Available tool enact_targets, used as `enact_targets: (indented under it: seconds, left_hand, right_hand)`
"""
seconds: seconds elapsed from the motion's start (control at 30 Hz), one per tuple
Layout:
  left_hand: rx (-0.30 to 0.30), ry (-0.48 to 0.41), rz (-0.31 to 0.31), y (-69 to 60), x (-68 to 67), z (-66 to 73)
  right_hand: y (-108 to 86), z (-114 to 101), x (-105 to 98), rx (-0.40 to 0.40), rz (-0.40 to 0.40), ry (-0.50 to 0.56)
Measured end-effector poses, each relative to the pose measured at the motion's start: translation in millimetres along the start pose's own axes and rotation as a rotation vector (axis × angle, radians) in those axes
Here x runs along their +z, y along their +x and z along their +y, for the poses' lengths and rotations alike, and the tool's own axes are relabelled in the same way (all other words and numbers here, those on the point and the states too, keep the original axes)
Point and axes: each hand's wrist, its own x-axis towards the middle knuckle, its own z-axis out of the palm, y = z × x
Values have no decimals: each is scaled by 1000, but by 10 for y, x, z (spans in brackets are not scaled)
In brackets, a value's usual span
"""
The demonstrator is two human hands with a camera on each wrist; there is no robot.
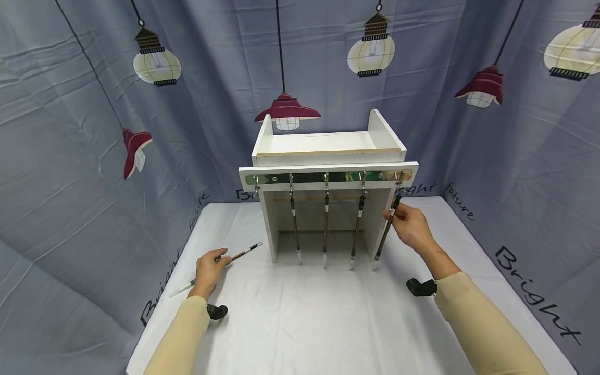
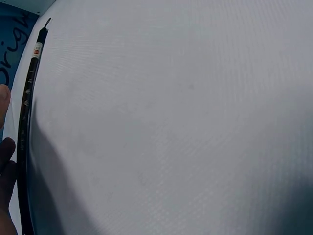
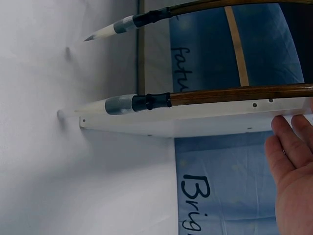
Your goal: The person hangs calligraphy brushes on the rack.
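In the head view my left hand (image 1: 209,271) holds a calligraphy brush (image 1: 242,253) slantwise over the white table, its loop end pointing up and right and its pale tip down and left. The left wrist view shows that brush's dark handle (image 2: 27,103) beside some fingertips (image 2: 6,171). At the right end of a white hook rack (image 1: 246,182), my right hand (image 1: 410,226) pinches the upper handle of a hanging brush (image 1: 385,237). Its white bristles (image 3: 93,106) point down to the table. Several hooks line the rail; the leftmost hook (image 1: 255,183) bears no brush.
Three more brushes hang between the ends, including a middle brush (image 1: 325,224). Above the rail is a white shelf tray (image 1: 328,157), supported by side panels (image 1: 269,224). A white cloth covers the table (image 1: 290,323). Blue-grey curtains (image 1: 201,130) surround it.
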Motion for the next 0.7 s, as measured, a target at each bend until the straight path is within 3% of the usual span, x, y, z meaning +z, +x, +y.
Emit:
enact_targets:
  seconds: [0.33,0.7]
  left_hand:
    - [7,40,8,16,118,-41]
    - [-7,77,25,51,199,-52]
  right_hand:
    - [-12,12,-16,37,-21,3]
    - [6,12,-11,19,-17,19]
